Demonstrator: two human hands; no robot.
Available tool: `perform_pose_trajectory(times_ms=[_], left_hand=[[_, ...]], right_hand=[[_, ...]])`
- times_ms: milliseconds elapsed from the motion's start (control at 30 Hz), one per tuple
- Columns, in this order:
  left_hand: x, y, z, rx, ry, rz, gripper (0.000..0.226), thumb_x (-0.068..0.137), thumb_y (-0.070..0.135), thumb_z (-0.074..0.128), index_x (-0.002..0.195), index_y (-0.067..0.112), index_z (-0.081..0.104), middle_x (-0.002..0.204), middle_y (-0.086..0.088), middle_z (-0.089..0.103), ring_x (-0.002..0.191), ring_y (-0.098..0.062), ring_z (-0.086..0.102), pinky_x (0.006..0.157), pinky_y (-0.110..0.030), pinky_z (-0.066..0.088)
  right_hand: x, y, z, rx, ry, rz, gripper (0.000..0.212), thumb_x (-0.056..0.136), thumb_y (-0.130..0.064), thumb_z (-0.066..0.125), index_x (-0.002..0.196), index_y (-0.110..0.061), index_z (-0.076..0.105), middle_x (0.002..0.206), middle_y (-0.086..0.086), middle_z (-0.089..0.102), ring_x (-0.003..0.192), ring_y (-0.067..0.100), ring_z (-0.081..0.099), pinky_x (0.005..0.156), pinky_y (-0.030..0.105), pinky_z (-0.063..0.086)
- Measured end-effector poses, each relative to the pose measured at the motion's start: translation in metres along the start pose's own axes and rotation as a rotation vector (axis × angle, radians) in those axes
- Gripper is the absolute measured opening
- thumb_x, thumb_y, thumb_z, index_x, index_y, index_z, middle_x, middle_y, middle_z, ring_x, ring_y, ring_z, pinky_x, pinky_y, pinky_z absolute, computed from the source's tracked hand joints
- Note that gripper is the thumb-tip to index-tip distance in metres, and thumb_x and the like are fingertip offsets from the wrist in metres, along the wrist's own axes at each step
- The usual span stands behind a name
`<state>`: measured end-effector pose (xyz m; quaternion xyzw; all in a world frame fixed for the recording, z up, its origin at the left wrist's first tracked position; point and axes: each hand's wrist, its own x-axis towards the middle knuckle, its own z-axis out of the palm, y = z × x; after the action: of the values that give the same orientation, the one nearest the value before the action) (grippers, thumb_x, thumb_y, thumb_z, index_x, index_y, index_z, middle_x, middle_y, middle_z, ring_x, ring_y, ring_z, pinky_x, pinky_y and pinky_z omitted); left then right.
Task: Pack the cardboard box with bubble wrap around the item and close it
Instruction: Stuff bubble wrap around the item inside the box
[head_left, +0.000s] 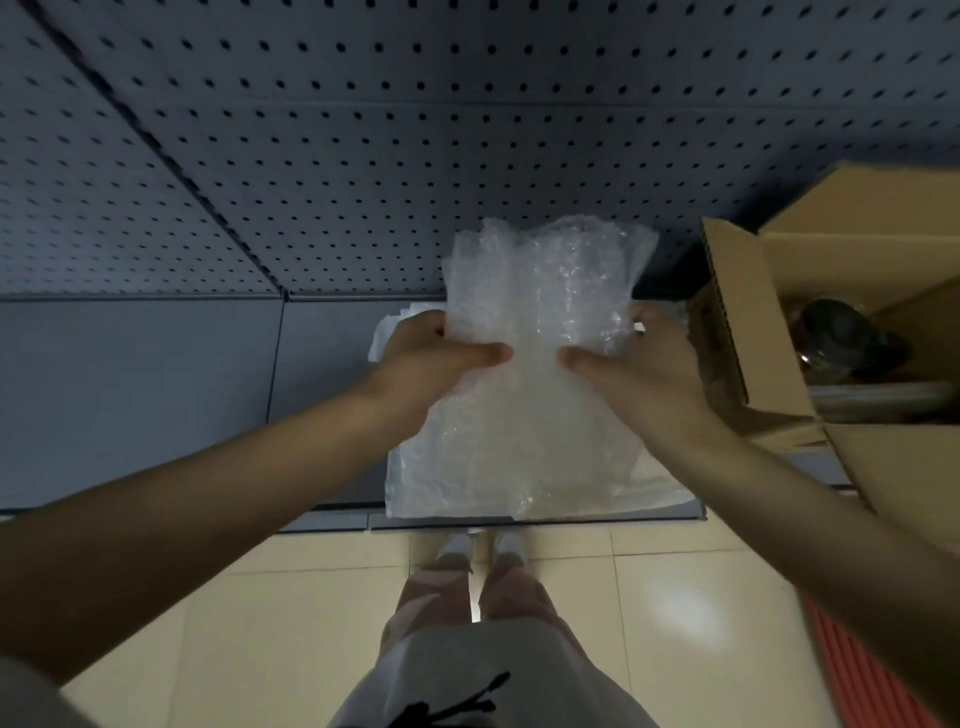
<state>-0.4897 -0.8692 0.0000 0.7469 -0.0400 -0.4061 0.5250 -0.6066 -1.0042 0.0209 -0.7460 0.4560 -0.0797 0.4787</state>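
Bubble wrap (540, 322) between both hands

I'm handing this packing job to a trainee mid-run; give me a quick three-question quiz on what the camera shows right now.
1. True or false: the cardboard box is already closed.
2. Multiple choice: the bubble wrap is held by A) the left hand only, B) the right hand only, C) both hands.
3. Short answer: on which side of the person does the box sit?

Key
1. False: its flaps stand open and a dark item shows inside.
2. C: the left hand and the right hand each pinch the sheet, thumbs on the near face.
3. The right, on the grey shelf.
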Motion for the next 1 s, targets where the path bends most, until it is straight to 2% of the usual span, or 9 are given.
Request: perform_pose_trajectory(times_ms=[233, 333, 400, 467, 533, 633, 767, 900, 1000], left_hand=[[-0.013, -0.004, 0.016, 0.144, 0.057, 0.180, 0.039, 0.075, 0.027, 0.077, 0.104, 0.007, 0.061, 0.103, -0.007, 0.067, 0.094, -0.019, 0.065, 0.086, -0.043, 0.056], [-0.018, -0.002, 0.020, 0.076, -0.008, 0.162, 0.045, 0.072, 0.043, 0.074, 0.101, 0.011, 0.059, 0.106, -0.006, 0.065, 0.099, -0.020, 0.064, 0.092, -0.045, 0.052], [-0.021, 0.002, 0.020, 0.000, -0.098, 0.124, 0.047, 0.072, 0.050, 0.070, 0.104, 0.016, 0.061, 0.107, -0.003, 0.068, 0.101, -0.017, 0.066, 0.096, -0.041, 0.051], [-0.024, 0.007, 0.021, -0.040, -0.213, 0.138, 0.027, 0.085, 0.039, 0.066, 0.104, 0.019, 0.066, 0.102, 0.002, 0.073, 0.097, -0.011, 0.069, 0.091, -0.027, 0.054], [-0.027, 0.010, 0.023, -0.057, -0.277, 0.157, 0.021, 0.089, 0.030, 0.060, 0.106, 0.020, 0.067, 0.101, 0.002, 0.074, 0.096, -0.010, 0.070, 0.085, -0.021, 0.054], [-0.021, 0.007, 0.021, -0.135, -0.226, 0.110, 0.033, 0.087, 0.038, 0.062, 0.115, 0.020, 0.062, 0.106, 0.005, 0.073, 0.098, -0.010, 0.069, 0.088, -0.030, 0.053], [-0.014, 0.004, 0.014, -0.262, -0.201, 0.001, 0.060, 0.079, 0.047, 0.068, 0.127, 0.014, 0.053, 0.114, -0.001, 0.064, 0.098, -0.022, 0.059, 0.088, -0.036, 0.042], [-0.007, -0.004, 0.007, -0.245, -0.143, -0.004, 0.041, 0.087, 0.011, 0.064, 0.127, 0.012, 0.055, 0.116, -0.007, 0.069, 0.103, -0.023, 0.067, 0.096, -0.040, 0.049], [-0.005, 0.000, -0.001, -0.344, -0.130, -0.045, 0.043, 0.084, 0.004, 0.064, 0.126, 0.003, 0.055, 0.111, -0.008, 0.071, 0.097, -0.020, 0.070, 0.092, -0.034, 0.051]], right_hand=[[-0.017, 0.001, 0.019, -0.085, 0.043, -0.211, 0.037, 0.078, -0.019, 0.070, 0.100, -0.026, 0.041, 0.089, -0.008, 0.058, 0.079, 0.011, 0.060, 0.064, 0.021, 0.047], [-0.021, 0.004, 0.024, -0.075, -0.019, -0.243, 0.042, 0.075, -0.020, 0.072, 0.106, -0.022, 0.044, 0.102, -0.003, 0.058, 0.090, 0.012, 0.058, 0.066, 0.013, 0.046], [-0.024, 0.003, 0.025, -0.076, -0.102, -0.277, 0.052, 0.069, -0.026, 0.073, 0.114, -0.017, 0.048, 0.107, -0.001, 0.057, 0.100, 0.016, 0.056, 0.077, 0.022, 0.051], [-0.027, 0.001, 0.023, -0.071, -0.173, -0.314, 0.057, 0.066, -0.028, 0.072, 0.118, -0.014, 0.051, 0.100, -0.010, 0.054, 0.106, 0.020, 0.054, 0.088, 0.033, 0.051], [-0.031, 0.000, 0.021, -0.040, -0.218, -0.287, 0.054, 0.072, -0.019, 0.074, 0.120, -0.015, 0.051, 0.096, -0.019, 0.046, 0.105, 0.016, 0.052, 0.089, 0.025, 0.049], [-0.030, 0.001, 0.016, 0.126, -0.222, -0.160, 0.046, 0.079, -0.020, 0.071, 0.121, -0.020, 0.055, 0.109, -0.007, 0.060, 0.099, 0.007, 0.059, 0.077, 0.013, 0.050], [-0.021, -0.002, 0.003, 0.411, -0.202, 0.092, 0.027, 0.086, -0.021, 0.064, 0.113, -0.016, 0.061, 0.101, -0.003, 0.068, 0.095, 0.012, 0.063, 0.085, 0.029, 0.050], [-0.006, 0.001, -0.010, 0.638, -0.215, 0.209, 0.029, 0.090, -0.016, 0.061, 0.118, -0.010, 0.058, 0.094, 0.003, 0.067, 0.086, 0.018, 0.066, 0.073, 0.032, 0.054], [0.008, 0.012, -0.018, 0.648, -0.115, 0.198, 0.046, 0.089, -0.018, 0.062, 0.130, -0.005, 0.048, 0.108, 0.013, 0.065, 0.093, 0.021, 0.066, 0.075, 0.032, 0.055]])
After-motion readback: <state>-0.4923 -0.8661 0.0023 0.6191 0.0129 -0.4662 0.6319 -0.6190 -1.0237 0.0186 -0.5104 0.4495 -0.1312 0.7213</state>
